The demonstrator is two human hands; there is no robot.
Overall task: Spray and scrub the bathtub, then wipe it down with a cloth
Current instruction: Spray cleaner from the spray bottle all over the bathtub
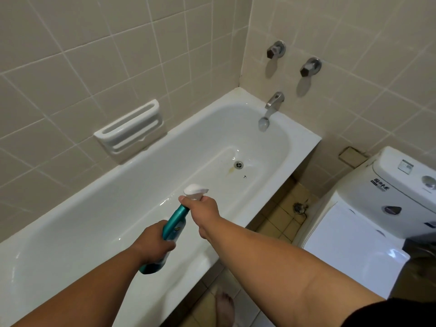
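Observation:
A white bathtub (304,143) runs from lower left to upper right, with a drain (238,164) and a yellowish stain beside it on the floor of the tub. I hold a teal spray bottle (175,226) over the tub's near side. My left hand (153,244) grips the bottle's body. My right hand (203,208) grips its neck just under the white trigger head (195,190), which points toward the drain end. No cloth or scrubber is in view.
A metal spout (271,109) and two taps (276,49) are on the end wall. A white soap holder (131,129) juts from the tiled side wall. A white toilet and cistern (387,197) stand at right. My bare foot (225,308) is on the tiled floor.

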